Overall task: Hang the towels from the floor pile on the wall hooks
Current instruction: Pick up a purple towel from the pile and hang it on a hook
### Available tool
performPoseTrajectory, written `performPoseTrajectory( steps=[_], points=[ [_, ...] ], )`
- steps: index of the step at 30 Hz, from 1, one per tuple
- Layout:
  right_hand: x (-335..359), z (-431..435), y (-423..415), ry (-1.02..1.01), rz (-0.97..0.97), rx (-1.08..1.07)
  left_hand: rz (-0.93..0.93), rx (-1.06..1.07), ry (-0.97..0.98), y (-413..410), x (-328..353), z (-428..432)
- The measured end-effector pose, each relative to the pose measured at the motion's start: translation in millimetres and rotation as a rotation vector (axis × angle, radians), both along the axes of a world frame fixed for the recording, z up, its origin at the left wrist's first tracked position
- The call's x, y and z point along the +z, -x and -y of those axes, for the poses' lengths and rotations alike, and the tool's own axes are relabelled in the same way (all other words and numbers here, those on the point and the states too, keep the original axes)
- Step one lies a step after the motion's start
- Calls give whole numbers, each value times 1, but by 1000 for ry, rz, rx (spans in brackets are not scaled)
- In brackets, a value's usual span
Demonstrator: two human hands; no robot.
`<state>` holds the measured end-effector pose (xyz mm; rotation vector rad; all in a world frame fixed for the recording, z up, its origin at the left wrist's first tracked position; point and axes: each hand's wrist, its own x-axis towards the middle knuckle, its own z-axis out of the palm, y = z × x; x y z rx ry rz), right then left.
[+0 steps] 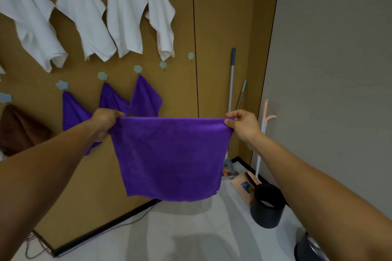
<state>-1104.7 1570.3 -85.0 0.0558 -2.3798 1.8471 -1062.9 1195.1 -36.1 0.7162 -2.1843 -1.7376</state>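
A purple towel (pixel 169 157) hangs spread flat in front of me, held by its two top corners. My left hand (pixel 105 122) grips the left corner and my right hand (pixel 242 124) pinches the right corner. On the brown wall behind, several white towels (pixel 127 12) hang in an upper row. Three purple towels (pixel 145 97) and a brown towel (pixel 19 127) hang on the lower row. Two flower-shaped hooks, one (pixel 163 64) and another (pixel 191 55), stand bare at the right end of the lower row. The floor pile is out of view.
A black bin (pixel 267 205) stands on the light tiled floor at right. Mop and broom handles (pixel 231 82) lean in the corner, beside a pink dustpan (pixel 244 184). A cable (pixel 131 221) runs along the wall's dark skirting. A grey wall rises on the right.
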Motion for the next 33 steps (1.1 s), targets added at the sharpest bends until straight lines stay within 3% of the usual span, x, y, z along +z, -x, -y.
performPoseTrajectory(
  steps=[9,13,16,22,26,30,33],
  points=[
    [-1,-12,12,-250,65,-18,77,-144,6,-4,4,-19],
    [6,-19,19,-318,111,36,181,-355,204,-10,9,-30],
    [15,-25,19,-306,105,101,173,-406,259,-13,10,-35],
    [31,-44,20,-262,151,342,43,-307,320,-9,11,-42],
    [34,-47,31,-218,63,303,63,-325,385,-7,13,-41],
    [38,-35,43,-142,-33,150,119,-302,613,4,10,-40],
    [40,-17,54,-222,-91,64,166,-202,1015,18,6,-42]
  ],
)
